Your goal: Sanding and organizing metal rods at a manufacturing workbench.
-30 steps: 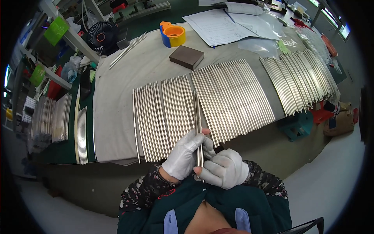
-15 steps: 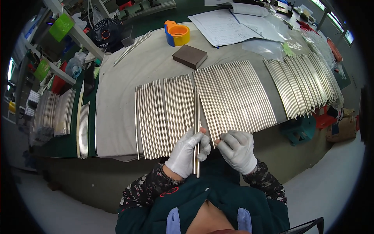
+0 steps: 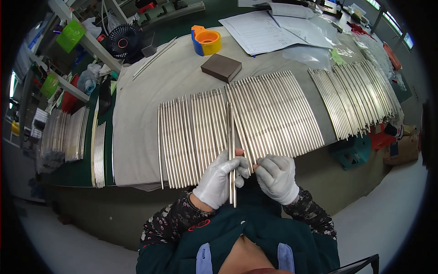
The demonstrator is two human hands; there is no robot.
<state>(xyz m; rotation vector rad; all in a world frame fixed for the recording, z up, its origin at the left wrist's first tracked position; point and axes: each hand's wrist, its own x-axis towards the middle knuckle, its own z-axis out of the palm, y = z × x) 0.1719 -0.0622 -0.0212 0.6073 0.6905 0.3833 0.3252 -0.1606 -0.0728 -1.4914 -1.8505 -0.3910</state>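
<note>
My left hand, in a white glove with bare fingertips, is closed around a couple of thin silvery metal rods. They point away from me, their near ends sticking out below the palm. Beside it, my right hand, gloved the same way, has its fingers bent in a pinch at the near end of a rod on the left edge of a wide row of rods. The exact contact is partly hidden by the fingers. Left of the held rods lie two narrower rows, the outer row and the inner row.
Another rod row lies at the right. Behind the rows are a brown block, an orange and blue tape dispenser and paper sheets. A black fan stands far left; bagged rods lie nearer.
The near ends of the held rods have shifted slightly right, and the left fingers have adjusted around them. My right hand stays at nearly the same rod end.
</note>
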